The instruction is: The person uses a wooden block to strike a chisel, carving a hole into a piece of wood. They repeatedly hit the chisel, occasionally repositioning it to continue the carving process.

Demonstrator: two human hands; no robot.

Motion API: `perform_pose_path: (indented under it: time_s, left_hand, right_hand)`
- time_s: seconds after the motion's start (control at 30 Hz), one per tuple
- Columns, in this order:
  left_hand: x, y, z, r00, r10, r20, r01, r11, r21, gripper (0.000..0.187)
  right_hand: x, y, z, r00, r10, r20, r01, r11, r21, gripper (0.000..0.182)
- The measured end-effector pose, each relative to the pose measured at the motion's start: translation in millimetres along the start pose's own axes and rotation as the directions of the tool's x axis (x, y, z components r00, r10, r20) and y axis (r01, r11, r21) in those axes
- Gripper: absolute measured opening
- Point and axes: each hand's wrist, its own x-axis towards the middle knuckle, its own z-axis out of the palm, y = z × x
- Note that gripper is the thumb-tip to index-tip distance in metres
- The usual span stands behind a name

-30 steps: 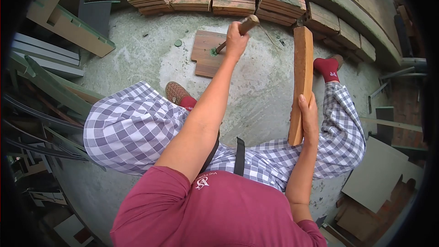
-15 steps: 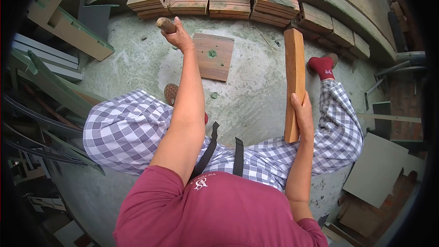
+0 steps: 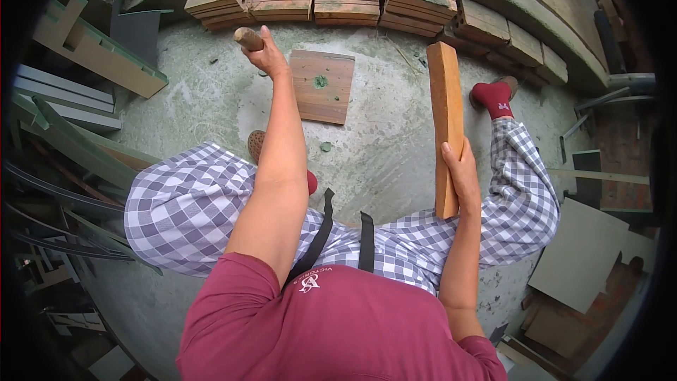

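Two hands well apart, each closed on a wooden piece.
The left hand (image 3: pixel 269 60) grips a rounded wooden stick (image 3: pixel 249 38) beside the brown board (image 3: pixel 305 102), which lies on the concrete floor (image 3: pixel 384 137) with a green patch (image 3: pixel 321 82) on it. The right hand (image 3: pixel 463 173) wraps the lower part of a long timber block (image 3: pixel 446 102), thumb on its near face; the block slants up toward the bricks (image 3: pixel 345 8), its lower end by the checked trousers (image 3: pixel 518 212). The block looks stiff, solid and fairly heavy, neither fragile nor slippery; held so low, it would likely feel top-heavy, and a grip around its middle should balance better. The stick looks hard and firm, and its round shaft should suit a full-fist hold.
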Motion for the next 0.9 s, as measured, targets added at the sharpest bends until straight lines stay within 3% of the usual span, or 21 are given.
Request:
perform_pose_path:
  time_s: [0.07,0.13,0.2,0.3,0.33,0.4,0.47,0.67,0.9]
  left_hand:
    - [-5.2,2.3,3.9,0.998,0.044,0.045,-0.045,0.999,0.008,0.062]
    - [-14.2,10.9,5.4,0.968,0.021,0.252,-0.035,0.998,0.048,0.055]
    - [-23.8,8.6,12.0,0.963,0.050,0.265,-0.051,0.999,-0.001,0.048]
    - [-38.0,1.1,24.1,0.894,-0.091,0.438,0.169,0.976,-0.141,0.039]
    - [-50.4,9.7,28.7,0.893,-0.092,0.440,0.170,0.975,-0.141,0.039]
    - [-78.7,26.3,38.4,0.772,-0.160,0.615,0.357,0.910,-0.212,0.028]
    - [-103.5,35.4,45.8,0.704,-0.181,0.687,0.455,0.858,-0.240,0.026]
    - [-161.7,68.5,45.3,0.627,-0.198,0.753,0.374,0.925,-0.067,0.040]
    - [-198.6,54.9,24.1,0.637,-0.234,0.735,0.342,0.940,0.004,0.051]
  right_hand:
    - [1.1,1.2,1.0,1.000,-0.020,0.007,0.020,1.000,0.010,0.061]
    - [2.2,1.5,1.4,1.000,-0.004,0.016,0.004,1.000,0.005,0.061]
    - [2.7,1.1,0.8,1.000,0.015,0.020,-0.015,1.000,0.000,0.061]
    - [1.1,-2.9,1.9,0.999,0.022,0.030,-0.022,1.000,-0.003,0.061]
    - [0.3,-3.9,2.1,0.999,0.017,0.031,-0.017,1.000,0.008,0.061]
    - [0.2,-3.9,1.4,0.999,0.015,0.030,-0.015,1.000,0.020,0.061]
    - [0.3,-2.4,0.1,1.000,0.003,0.016,-0.003,1.000,-0.002,0.061]
    - [4.9,7.5,-4.9,0.999,-0.023,-0.024,0.023,1.000,-0.020,0.058]
    - [3.8,8.5,-6.7,0.998,-0.039,-0.039,0.039,0.999,-0.005,0.061]
